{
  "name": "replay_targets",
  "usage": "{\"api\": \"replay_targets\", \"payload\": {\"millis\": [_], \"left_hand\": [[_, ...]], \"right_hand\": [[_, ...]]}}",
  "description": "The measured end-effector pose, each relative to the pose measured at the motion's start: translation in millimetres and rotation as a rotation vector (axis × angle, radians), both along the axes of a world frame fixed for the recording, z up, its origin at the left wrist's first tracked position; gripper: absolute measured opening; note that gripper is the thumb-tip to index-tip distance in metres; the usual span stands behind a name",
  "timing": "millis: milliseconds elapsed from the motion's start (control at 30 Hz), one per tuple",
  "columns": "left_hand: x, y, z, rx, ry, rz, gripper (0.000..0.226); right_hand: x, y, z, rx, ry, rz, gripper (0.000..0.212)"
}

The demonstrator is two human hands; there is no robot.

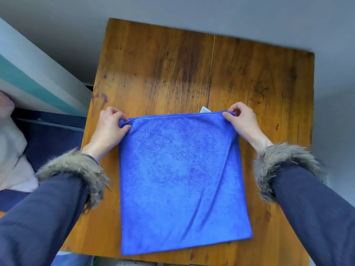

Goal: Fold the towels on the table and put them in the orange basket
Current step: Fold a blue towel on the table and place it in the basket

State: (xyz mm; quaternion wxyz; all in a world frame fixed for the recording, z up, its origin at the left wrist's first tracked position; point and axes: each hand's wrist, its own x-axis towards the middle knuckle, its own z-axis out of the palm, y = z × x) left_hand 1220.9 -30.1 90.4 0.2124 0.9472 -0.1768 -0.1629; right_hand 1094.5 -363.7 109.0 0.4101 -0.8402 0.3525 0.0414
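The left hand (110, 124) reaches forward from a fur-cuffed sleeve (76, 169), its grip pinching the far left corner of the blue towel (180, 181). The towel lies spread on the wooden surface (259, 77). At its far right corner the right hand (241, 120) pinches likewise, fingers curled, wrist angled inward

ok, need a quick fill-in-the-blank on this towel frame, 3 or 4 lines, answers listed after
1. The towel spread on the table is ____ in colour.
2. Each of the two hands, left hand and right hand, pinches a far ____ of the towel.
3. The table is made of ____.
4. A small white ____ sticks out at the towel's far edge, near the right hand.

Missing words: blue; corner; wood; tag
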Motion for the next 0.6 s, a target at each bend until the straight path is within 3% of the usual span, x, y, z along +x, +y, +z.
{"api": "replay_targets", "payload": {"millis": [100, 367, 500, 600], "left_hand": [[4, -1, 3, 0.046, -0.004, -0.083, 0.013], [7, -10, 6, 0.156, 0.117, 0.062, 0.028], [11, -15, 9, 0.291, 0.192, 0.027, 0.017], [11, -16, 10, 0.199, 0.186, 0.003, 0.012]], "right_hand": [[-3, 0, -1, -0.007, -0.035, -0.006, 0.004], [-12, 5, -3, -0.078, 0.019, 0.048, 0.006], [-9, 3, -2, -0.067, 0.014, -0.012, 0.01], [-7, 1, 0, -0.03, -0.028, -0.095, 0.005]]}}
